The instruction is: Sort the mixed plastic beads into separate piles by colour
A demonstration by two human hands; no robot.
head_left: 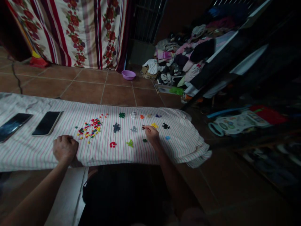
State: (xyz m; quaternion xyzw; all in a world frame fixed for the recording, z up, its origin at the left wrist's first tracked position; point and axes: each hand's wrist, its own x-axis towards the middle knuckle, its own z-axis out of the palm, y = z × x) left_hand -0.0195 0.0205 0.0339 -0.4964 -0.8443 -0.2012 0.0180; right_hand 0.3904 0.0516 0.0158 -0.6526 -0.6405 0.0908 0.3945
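My right hand [152,134] reaches over the cloth with its fingers pinched together. Its fingertips meet a few small dark brown-red pieces [143,127]; whether one is between them is too small to tell. Yellow pieces [154,125] lie just beyond that hand, and grey pieces [134,129] lie to its left. My left hand [65,147] rests on the cloth with its fingers curled in, so their inside is hidden. Beside it spreads a loose mix of small coloured pieces [94,125], mostly red and yellow. Red pieces [113,144] and lime green pieces [129,143] form separate clusters nearer me.
A striped cloth [98,157] covers the low surface. Two phones lie at left, one dark [14,125] and one pale-edged [47,123]. More single-colour clusters, such as dark green pieces [122,115], line the far side. A purple basin [128,74] stands on the tiled floor.
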